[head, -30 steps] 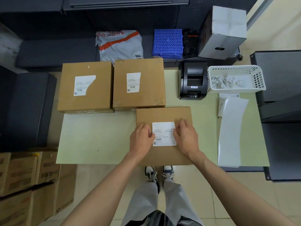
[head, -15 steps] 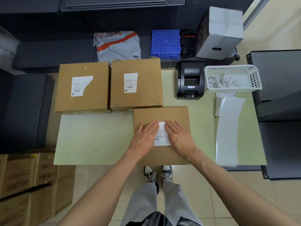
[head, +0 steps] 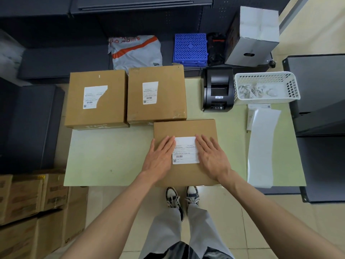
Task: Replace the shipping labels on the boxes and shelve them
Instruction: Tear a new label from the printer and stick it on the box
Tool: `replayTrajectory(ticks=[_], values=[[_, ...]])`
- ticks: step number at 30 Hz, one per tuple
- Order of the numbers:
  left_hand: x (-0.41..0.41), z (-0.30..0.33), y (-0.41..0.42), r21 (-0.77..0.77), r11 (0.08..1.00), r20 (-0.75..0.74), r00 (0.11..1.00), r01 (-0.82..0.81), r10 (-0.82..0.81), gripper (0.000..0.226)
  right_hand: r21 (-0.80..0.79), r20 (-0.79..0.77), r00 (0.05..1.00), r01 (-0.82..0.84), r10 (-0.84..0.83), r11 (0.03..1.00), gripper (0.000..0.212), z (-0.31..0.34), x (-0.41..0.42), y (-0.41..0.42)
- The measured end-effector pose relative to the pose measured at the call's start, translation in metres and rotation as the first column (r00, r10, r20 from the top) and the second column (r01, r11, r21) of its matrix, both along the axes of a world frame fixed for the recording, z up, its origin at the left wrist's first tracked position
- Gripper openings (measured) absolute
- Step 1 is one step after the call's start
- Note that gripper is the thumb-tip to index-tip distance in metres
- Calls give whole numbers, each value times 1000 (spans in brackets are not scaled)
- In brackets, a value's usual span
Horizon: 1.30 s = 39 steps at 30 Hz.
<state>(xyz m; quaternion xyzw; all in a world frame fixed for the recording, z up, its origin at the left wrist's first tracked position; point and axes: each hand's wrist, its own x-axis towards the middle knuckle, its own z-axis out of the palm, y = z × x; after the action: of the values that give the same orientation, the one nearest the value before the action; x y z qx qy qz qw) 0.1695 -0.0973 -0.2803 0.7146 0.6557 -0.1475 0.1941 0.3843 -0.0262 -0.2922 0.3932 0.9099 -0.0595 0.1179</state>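
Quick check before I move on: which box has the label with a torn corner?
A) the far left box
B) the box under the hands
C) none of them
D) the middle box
A: the label on the far left box has its upper right part ripped away; the other two labels look whole.

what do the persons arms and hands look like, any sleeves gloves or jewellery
Both forearms are bare as far as the frame shows, with no sleeve in view. The left hand and the right hand wear no gloves, and no ring, watch or bracelet shows on the fingers or wrists. No markings are visible on either arm. Lower in the view the person wears grey trousers and black-and-white lace-up sneakers.
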Motion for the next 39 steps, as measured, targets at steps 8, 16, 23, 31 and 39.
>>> replayTrajectory(ticks=[8, 16, 23, 31, 39], values=[[26, -11, -46, 260, 962, 177, 976, 79, -128, 66, 29, -129, 982, -132, 135, 991, 59, 13, 0, -58], [31, -17, -63, 182, 976, 85, 987, 120, -137, 66, -66, -33, 989, -144, 142, 987, 66, 1, 7, -76], [8, -16, -79, 168, 982, 36, 995, 83, -91, 67, -18, -49, 992, -113, 112, 993, 62, 0, 37, -66], [15, -9, -67, 147, 989, 85, 996, -16, 3, 57, -26, -52, 997, -61, 60, 998, 54, 8, 27, -59], [11, -13, -49, 91, 996, 5, 1000, -14, 13, 59, -16, 14, 1000, -19, 19, 1000, 57, 0, 23, -41]])
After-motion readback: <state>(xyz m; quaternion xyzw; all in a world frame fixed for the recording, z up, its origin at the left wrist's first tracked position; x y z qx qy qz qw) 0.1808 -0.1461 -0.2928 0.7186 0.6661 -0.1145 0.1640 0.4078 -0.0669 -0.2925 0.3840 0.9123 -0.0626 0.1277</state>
